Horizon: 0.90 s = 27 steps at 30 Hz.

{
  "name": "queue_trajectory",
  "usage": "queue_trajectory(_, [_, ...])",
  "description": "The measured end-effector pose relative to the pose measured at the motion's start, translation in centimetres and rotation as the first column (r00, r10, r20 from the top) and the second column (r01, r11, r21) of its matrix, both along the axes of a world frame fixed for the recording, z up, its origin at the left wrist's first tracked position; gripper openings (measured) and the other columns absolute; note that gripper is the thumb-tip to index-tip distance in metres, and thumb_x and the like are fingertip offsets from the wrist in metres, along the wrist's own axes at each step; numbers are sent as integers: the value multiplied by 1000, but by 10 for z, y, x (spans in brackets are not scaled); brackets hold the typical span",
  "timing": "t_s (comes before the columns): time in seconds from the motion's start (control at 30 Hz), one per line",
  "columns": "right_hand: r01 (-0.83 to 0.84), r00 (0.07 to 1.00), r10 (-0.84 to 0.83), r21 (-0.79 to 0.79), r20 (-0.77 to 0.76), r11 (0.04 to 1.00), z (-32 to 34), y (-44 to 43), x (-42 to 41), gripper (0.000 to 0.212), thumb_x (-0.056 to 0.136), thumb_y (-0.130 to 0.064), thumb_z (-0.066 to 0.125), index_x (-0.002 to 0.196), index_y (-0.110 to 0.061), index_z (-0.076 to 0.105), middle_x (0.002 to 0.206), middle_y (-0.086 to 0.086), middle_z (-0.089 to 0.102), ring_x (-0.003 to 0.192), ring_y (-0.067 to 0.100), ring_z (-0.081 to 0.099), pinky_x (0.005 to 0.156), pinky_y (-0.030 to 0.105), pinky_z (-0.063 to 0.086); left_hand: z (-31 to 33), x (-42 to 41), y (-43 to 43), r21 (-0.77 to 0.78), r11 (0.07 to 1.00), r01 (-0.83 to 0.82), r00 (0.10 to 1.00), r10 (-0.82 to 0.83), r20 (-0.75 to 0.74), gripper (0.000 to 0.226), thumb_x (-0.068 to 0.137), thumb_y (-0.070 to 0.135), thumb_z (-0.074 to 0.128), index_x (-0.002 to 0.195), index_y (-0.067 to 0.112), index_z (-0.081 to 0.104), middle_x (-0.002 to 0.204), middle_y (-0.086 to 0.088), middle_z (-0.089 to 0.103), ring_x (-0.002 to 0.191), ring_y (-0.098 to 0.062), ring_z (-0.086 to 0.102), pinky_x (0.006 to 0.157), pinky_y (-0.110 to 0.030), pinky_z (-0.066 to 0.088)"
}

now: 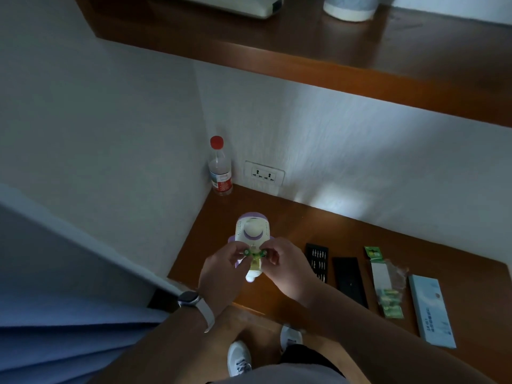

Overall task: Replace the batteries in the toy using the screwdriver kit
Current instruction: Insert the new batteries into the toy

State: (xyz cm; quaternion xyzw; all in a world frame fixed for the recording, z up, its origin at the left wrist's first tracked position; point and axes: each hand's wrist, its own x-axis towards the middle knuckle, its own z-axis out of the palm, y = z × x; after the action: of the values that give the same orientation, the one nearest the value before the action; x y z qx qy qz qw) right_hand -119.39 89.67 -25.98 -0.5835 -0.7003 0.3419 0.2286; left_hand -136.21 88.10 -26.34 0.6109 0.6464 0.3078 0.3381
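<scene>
The toy (252, 231) sits between the hands above the bench (277, 217), left hand (221, 263) and right hand (288, 266) each pinching its green midsection; judged light, rigid, slippery plastic, safest gripped round the broad torso.

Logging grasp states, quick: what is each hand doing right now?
Left hand: fingers curled, pinching the white and purple plastic toy.
Right hand: also pinching that toy, from the other side.

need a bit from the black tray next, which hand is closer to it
Right. The right hand grips the toy right next to the bit tray; the left hand grips the toy's other side, farther from the tray.
</scene>
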Motion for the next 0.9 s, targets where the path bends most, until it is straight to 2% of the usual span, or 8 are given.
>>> queue_trajectory(0.07, [-37, 999, 37, 32, 8, 999, 0, 2, 0, 11, 89, -13, 68, 100, -12, 69, 79, -17, 49, 71, -2, 51, 62, 10, 41, -2, 0, 1, 40, 999, 33, 999, -31, -39, 23, 90, 22, 71, 113, 19, 69, 108, 3, 75, 100, -11, 67, 85, -28, 58])
queue_trajectory(0.13, [-56, 998, 56, 51, 8, 997, -2, 3, 0, 10, 89, -13, 68, 99, -12, 69, 79, -19, 48, 71, -4, 50, 61, 10, 39, -4, 0, 2, 67, 996, 58, 996, -52, -78, 23, 89, 22, 72, 112, 17, 70, 107, 2, 75, 97, -9, 67, 81, -20, 54])
queue_trajectory(0.2, [-75, 997, 74, 57, 9, 996, -4, 3, 0, 12, 89, -15, 69, 101, -13, 68, 82, -19, 48, 71, -6, 50, 63, 8, 40, -5, 0, 2, 71, 995, 66, 993, -59, -104, 23, 89, 22, 72, 111, 18, 71, 106, 2, 75, 96, -9, 67, 77, -9, 46])
queue_trajectory(0.27, [-95, 995, 94, 60, 22, 994, -7, 3, 0, 14, 90, -17, 69, 104, -13, 67, 89, -15, 51, 72, -4, 51, 62, 7, 40, -5, -1, 2, 63, 995, 77, 990, -69, -125, 24, 89, 24, 72, 113, 18, 71, 108, 2, 75, 98, -9, 66, 78, -7, 42])
queue_trajectory(0.5, [-177, 980, 166, 109, 107, 978, -12, 5, 1, 21, 90, -16, 68, 111, -12, 65, 102, -4, 59, 73, -9, 44, 64, 2, 34, -1, 0, 0, 86, 994, 67, 980, -49, -191, 27, 89, 26, 72, 114, 16, 72, 110, 0, 75, 100, -15, 69, 83, -30, 58])
queue_trajectory(0.6, [-170, 981, 160, 92, 110, 981, -16, 6, 2, 23, 91, -19, 68, 114, -13, 65, 104, -5, 59, 74, -10, 43, 64, 2, 34, -7, -1, 0, 85, 994, 65, 975, -45, -220, 28, 88, 27, 73, 115, 16, 72, 111, 1, 75, 100, -15, 69, 81, -21, 53])
queue_trajectory(0.73, [-149, 985, 143, 62, 99, 987, -22, 8, 1, 25, 91, -21, 69, 115, -15, 65, 103, -9, 57, 73, -11, 46, 63, 2, 36, -14, -3, 4, 86, 990, 116, 962, -91, -256, 27, 85, 27, 77, 110, 20, 73, 107, 4, 74, 96, -9, 67, 76, -2, 36])
queue_trajectory(0.9, [-158, 982, 154, 37, 107, 987, -28, 13, -2, 24, 91, -22, 69, 114, -16, 64, 104, -6, 59, 75, -4, 47, 66, 5, 35, -20, -4, 10, 92, 979, 180, 949, -148, -278, 27, 79, 24, 82, 103, 22, 71, 106, 6, 70, 95, -5, 62, 72, 4, 30])
